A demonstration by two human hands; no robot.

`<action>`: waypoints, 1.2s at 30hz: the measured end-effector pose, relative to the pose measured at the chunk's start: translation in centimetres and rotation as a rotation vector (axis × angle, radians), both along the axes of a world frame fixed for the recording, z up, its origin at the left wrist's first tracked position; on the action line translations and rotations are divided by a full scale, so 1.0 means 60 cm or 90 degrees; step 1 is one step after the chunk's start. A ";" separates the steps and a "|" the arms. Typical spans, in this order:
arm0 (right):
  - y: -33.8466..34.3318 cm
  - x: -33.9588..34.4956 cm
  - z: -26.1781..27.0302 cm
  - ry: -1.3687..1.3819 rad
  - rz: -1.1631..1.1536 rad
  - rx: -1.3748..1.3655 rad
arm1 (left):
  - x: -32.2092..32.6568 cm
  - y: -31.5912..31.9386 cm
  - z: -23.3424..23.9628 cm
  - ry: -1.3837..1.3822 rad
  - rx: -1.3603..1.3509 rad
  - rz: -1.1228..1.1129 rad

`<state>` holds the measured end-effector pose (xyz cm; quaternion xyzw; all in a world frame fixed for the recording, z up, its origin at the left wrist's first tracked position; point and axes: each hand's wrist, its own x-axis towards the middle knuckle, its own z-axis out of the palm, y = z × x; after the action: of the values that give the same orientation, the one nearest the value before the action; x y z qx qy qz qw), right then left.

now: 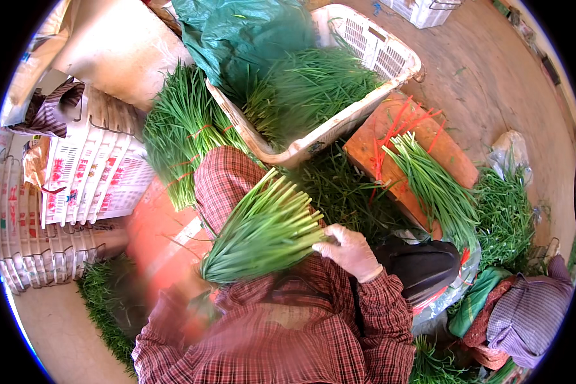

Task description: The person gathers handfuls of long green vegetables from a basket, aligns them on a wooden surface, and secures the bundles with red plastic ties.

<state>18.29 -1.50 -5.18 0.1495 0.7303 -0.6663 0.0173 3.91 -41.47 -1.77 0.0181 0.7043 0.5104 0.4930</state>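
A fanned bunch of green chives (269,230) lies over my lap, its pale cut stem ends turned up and to the right. At its narrow leafy end is my left hand (194,281), badly blurred; leaves seem to pass through its grip and hang below. The thumb and forefinger of my right hand (350,252), in a thin pale glove, pinch at the outer stem ends. Below my right knee (420,264), in dark cloth, a clear plastic bag (465,283) shows.
Ahead stands a white plastic crate (389,53) of loose chives with a green sheet (245,33) over it. Tied bundles (182,125) lie left of it. An orange block (441,153) bears red ties (389,149) and chives. White crates (96,177) stack left. Another person's checked sleeve (528,307) shows right.
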 end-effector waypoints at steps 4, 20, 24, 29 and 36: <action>0.014 -0.016 0.008 -0.013 -0.027 -0.161 | -0.011 0.012 0.051 -0.186 -0.037 -0.010; 0.024 -0.051 0.119 -0.017 -0.008 0.212 | 0.016 -0.009 0.032 -0.330 0.175 0.088; -0.010 -0.050 0.089 0.023 -0.002 0.083 | 0.016 0.000 0.023 -0.354 0.193 0.083; -0.040 -0.066 0.022 0.022 0.013 0.064 | 0.017 0.009 0.013 -0.372 0.206 0.078; 0.022 -0.103 0.083 -0.193 0.002 -0.343 | 0.024 0.001 0.010 -0.393 0.211 0.091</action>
<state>12.14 -0.17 -0.21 0.2361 0.5166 -0.8060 0.1664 5.35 -41.39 -1.20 -0.1068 0.4289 0.6327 0.6359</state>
